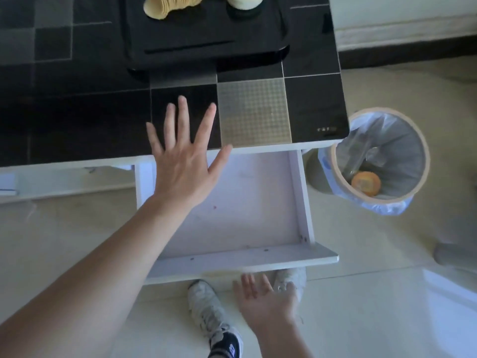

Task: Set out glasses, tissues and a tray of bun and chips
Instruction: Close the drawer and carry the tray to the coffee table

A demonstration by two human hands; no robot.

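Left hand (184, 161) is reaching out at frame centre with all fingers spread flat, gripping nothing — its fingertips are lying over the near edge of the table (77, 112), the palm hanging above the open drawer (245, 202). Right hand (268, 301) is hovering at lower centre, palm turned up, fingers relaxed and straight, holding nothing, just below the drawer's front panel. The white drawer is standing pulled out at centre frame, its pale bottom showing bare.

The black tray (206, 42) is sitting on the dark checked tabletop at top centre — chips (167, 6) are stacked at its left, the pale bun (245, 2) at its right, both cut by the top edge.

A lined waste bin (374, 161) is standing on the floor at right, an orange round thing inside it. Two white shoes (206, 306) are showing at bottom centre.
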